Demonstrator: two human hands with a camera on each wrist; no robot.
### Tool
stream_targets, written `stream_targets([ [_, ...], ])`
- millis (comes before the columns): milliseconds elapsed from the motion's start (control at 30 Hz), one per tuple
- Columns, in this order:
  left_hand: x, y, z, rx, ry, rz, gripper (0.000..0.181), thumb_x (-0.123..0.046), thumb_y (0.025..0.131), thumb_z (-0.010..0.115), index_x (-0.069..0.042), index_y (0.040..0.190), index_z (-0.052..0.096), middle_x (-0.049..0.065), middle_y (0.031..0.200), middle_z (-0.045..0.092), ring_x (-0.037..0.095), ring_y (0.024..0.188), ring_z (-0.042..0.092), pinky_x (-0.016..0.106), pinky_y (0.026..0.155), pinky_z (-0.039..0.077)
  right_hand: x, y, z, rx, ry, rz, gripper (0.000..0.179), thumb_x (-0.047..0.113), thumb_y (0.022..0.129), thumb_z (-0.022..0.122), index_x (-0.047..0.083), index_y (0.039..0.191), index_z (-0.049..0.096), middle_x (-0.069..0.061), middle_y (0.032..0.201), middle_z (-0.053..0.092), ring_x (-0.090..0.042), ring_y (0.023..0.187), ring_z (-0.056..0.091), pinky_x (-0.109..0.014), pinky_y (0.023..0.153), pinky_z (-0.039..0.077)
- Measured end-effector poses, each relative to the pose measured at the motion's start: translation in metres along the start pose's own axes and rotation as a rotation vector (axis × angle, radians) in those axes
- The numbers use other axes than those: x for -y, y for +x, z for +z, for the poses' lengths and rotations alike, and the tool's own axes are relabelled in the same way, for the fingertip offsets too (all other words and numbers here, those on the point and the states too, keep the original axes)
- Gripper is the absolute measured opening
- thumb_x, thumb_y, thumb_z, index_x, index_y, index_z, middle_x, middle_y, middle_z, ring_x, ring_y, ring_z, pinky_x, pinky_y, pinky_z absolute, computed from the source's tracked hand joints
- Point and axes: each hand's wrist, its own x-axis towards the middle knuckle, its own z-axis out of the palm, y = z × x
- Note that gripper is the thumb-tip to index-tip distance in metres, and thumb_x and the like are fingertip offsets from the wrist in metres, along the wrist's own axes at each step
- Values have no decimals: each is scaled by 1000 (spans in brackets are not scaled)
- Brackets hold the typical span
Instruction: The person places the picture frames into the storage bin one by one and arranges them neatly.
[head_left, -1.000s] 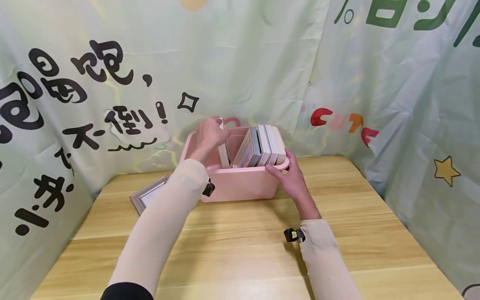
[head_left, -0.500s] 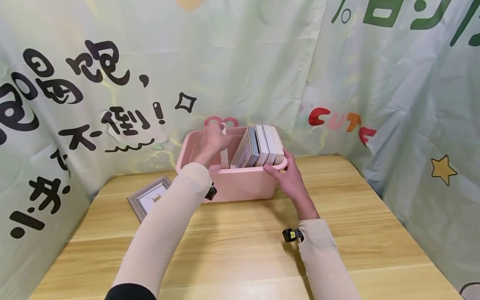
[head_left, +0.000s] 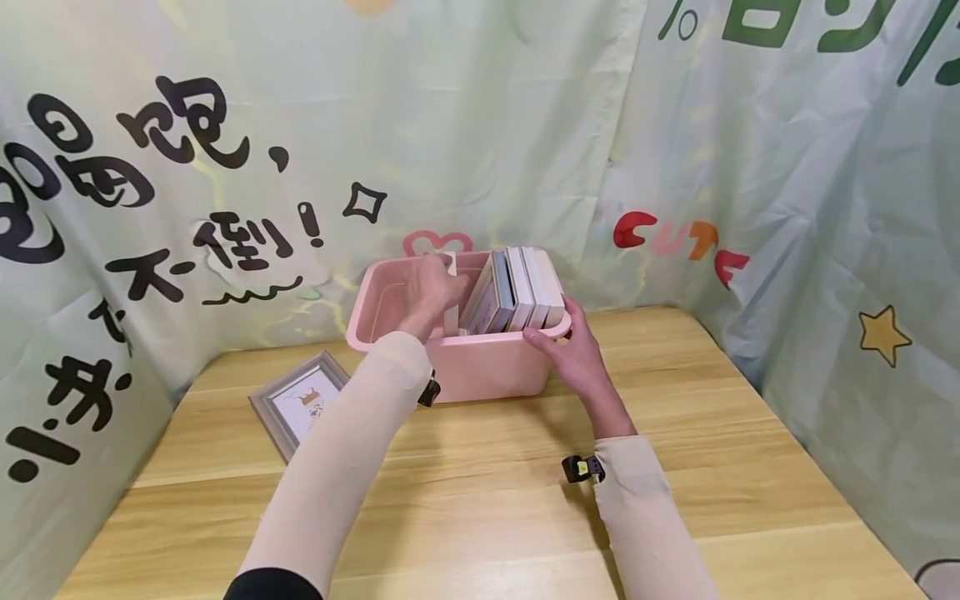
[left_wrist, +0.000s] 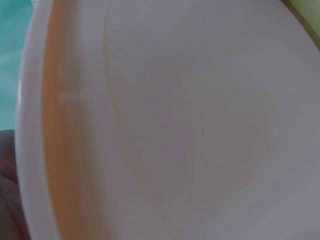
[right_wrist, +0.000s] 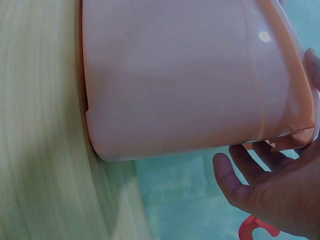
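Observation:
A pink plastic bin (head_left: 487,371) stands at the back of the wooden table. My left hand (head_left: 433,287) reaches into it and pinches the top of a white-edged picture frame (head_left: 451,308), which stands upright and is seen edge-on. Right of it, several more frames (head_left: 528,287) lean together against the bin's right end. My right hand (head_left: 573,346) grips the bin's right front corner, thumb over the rim and fingers round the outside. In the right wrist view, fingers (right_wrist: 240,175) curl under the rim. The bin's outer wall (left_wrist: 190,125) fills the left wrist view.
A grey picture frame (head_left: 300,400) lies face up on the table (head_left: 480,492), left of the bin and partly behind my left forearm. A printed cloth backdrop (head_left: 480,125) hangs close behind. The bin's pink heart-shaped handle (head_left: 437,242) rises at its back.
Inside the bin, my left hand moves right and slightly down with the white-edged picture frame, which now stands straighter. More of the grey frame shows. My right hand keeps its grip on the bin.

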Motion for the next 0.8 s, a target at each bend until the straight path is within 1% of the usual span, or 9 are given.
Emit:
stream_targets([
  [67,0,-1,2,-2,-12,-4,44,-25,86,64,-13,128,63,10,103,67,22,73,55,28,62,43,0,0,0,2,2,-1,96,54,81,71,28,155,16,-6,154,36,-27,138,37,-51,112,34],
  [200,-1,-1,5,-9,-23,3,43,-24,85,65,-14,128,64,9,106,67,23,79,57,31,67,47,1,0,1,3,4,0,96,54,81,71,28,155,16,-6,154,36,-27,138,37,-51,112,34],
  [333,-2,-2,10,-7,-1,22,46,-28,87,66,-16,131,63,6,123,66,24,91,62,35,79,53,1,0,0,1,0,1,97,55,80,71,28,155,16,-6,153,36,-27,137,38,-51,111,35],
  [400,-3,-2,12,-2,15,36,47,-31,87,66,-17,131,62,5,129,65,24,100,63,36,85,53,1,0,1,0,-3,-1,97,55,80,71,28,155,16,-7,153,37,-27,137,39,-50,111,35],
  [467,-5,-3,15,9,15,38,48,-33,87,67,-18,132,62,3,130,64,23,101,62,36,84,53,1,0,0,-2,-4,-5,96,55,80,71,28,155,16,-7,152,37,-27,136,39,-50,111,35],
  [567,-7,-3,18,15,3,40,49,-42,87,66,-19,130,63,4,118,68,22,88,63,33,73,52,1,0,0,-1,-3,-14,96,53,81,71,27,155,16,-7,152,38,-27,136,39,-50,111,35],
  [633,-7,-3,20,26,-2,47,44,-43,87,65,-18,124,65,6,104,69,21,77,60,32,64,48,1,0,1,1,0,-15,96,53,81,72,27,155,16,-7,152,37,-26,136,39,-49,111,35],
  [700,-8,-3,20,37,-6,59,42,-43,88,63,-18,121,66,5,95,67,21,74,58,32,61,44,1,0,0,1,2,-14,97,52,81,72,27,155,15,-7,153,37,-26,136,39,-49,111,35],
  [800,-8,-4,21,63,2,76,37,-37,88,61,-18,119,65,5,91,64,21,78,56,34,66,45,1,0,0,-3,7,-11,96,52,81,72,27,155,16,-7,152,37,-26,136,39,-49,111,35],
])
